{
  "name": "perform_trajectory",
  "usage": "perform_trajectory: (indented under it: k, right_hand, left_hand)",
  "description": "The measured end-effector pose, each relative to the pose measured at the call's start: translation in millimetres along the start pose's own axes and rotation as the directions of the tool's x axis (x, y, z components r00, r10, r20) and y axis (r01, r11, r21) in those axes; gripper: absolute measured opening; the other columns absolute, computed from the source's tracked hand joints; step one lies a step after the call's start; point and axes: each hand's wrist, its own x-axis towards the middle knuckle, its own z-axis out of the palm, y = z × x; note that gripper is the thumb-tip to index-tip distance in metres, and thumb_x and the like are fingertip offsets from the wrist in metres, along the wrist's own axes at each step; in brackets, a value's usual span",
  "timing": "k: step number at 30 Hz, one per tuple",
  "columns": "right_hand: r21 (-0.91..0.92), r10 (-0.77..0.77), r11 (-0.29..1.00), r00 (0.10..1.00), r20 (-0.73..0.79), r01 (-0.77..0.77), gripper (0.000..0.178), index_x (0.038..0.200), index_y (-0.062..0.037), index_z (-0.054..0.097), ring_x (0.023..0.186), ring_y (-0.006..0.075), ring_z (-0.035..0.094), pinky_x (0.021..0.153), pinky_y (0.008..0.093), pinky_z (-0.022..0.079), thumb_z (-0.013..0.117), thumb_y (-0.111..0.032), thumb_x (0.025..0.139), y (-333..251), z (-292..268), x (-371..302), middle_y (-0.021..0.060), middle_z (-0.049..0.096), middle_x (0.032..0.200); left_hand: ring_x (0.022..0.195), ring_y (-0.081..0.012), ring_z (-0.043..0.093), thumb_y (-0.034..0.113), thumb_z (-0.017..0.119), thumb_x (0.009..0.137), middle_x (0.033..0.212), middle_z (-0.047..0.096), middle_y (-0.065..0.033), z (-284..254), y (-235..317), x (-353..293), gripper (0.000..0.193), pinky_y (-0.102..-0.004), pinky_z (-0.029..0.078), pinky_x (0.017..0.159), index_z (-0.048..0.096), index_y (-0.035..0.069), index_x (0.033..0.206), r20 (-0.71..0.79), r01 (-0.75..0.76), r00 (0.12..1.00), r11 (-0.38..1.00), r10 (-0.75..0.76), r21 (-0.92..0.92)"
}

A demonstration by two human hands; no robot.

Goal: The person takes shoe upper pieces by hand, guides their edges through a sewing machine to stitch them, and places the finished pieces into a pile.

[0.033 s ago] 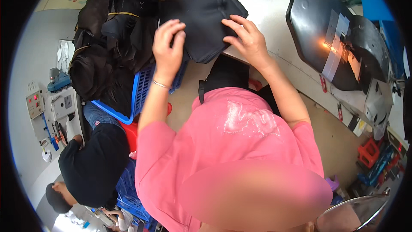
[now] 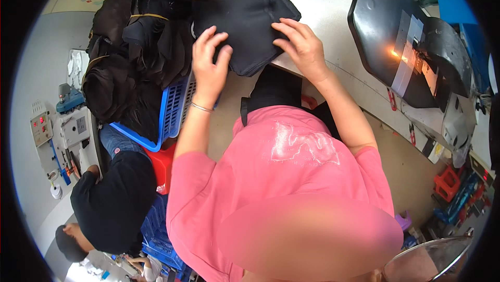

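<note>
A stack of black cloth pieces (image 2: 247,21) lies at the near edge of a white table, its lower corner reaching past the edge. My left hand (image 2: 211,68) is at the stack's left side, fingers spread and a little bent, thumb apart. The fingertips are at the cloth's edge; I cannot tell whether they touch it. My right hand (image 2: 304,52) is at the right side, fingertips against the cloth's edge and thumb apart from them. Neither hand grips anything. More dark cloth bundles (image 2: 148,47), tied with yellowish bands, are heaped to the left of my left hand.
A blue plastic basket (image 2: 165,118) under the bundles stands close to my left forearm. On the table (image 2: 325,16) at right is a black machine (image 2: 385,37) with an orange glowing light. A person in black (image 2: 114,198) works at the left. A red stool (image 2: 447,184) stands at lower right.
My left hand has shifted slightly right and nearer to me along the cloth's left edge. My right hand has barely moved, and the stack lies almost the same.
</note>
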Motion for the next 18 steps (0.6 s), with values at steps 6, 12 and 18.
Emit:
perform_trajectory:
  k: [6,12,18]
  right_hand:
    - [-0.065,0.05,0.996,0.997,-0.063,-0.054,0.024,0.104,-0.0103,0.072,0.086,0.0251,0.069,0.076,0.0361,0.056,0.078,-0.009,0.081,-12.8,-0.1,24.4,0.0055,0.072,0.091]
    - [-0.109,0.176,0.978,0.984,-0.01,-0.176,0.017,0.102,-0.0107,0.07,0.082,0.0258,0.069,0.07,0.0366,0.055,0.075,-0.01,0.085,-9.2,-2.2,18.3,0.0054,0.07,0.094]
    - [-0.084,0.211,0.974,0.977,0.008,-0.21,0.016,0.103,-0.0099,0.07,0.087,0.0268,0.069,0.074,0.0374,0.055,0.073,-0.009,0.087,-16.1,-0.1,12.7,0.006,0.07,0.097]
  left_hand:
    - [0.125,-0.0339,0.053,0.003,0.076,0.082,0.135,0.061,-0.0124,21.4,14.5,-20.9,0.033,-0.0428,0.046,0.104,0.072,0.009,0.114,-0.034,0.019,0.999,1.0,-0.019,0.011]
    - [0.12,-0.0334,0.056,0.007,0.08,0.08,0.129,0.063,-0.0132,-11.0,-3.3,88.7,0.048,-0.0431,0.046,0.103,0.066,0.007,0.125,-0.36,-0.185,0.903,0.968,0.236,0.169]
    - [0.108,-0.0304,0.059,0.008,0.084,0.076,0.114,0.064,-0.0093,-12.0,-17.2,115.0,0.048,-0.0406,0.051,0.093,0.068,0.01,0.121,-0.333,-0.198,0.899,0.943,0.282,0.266]
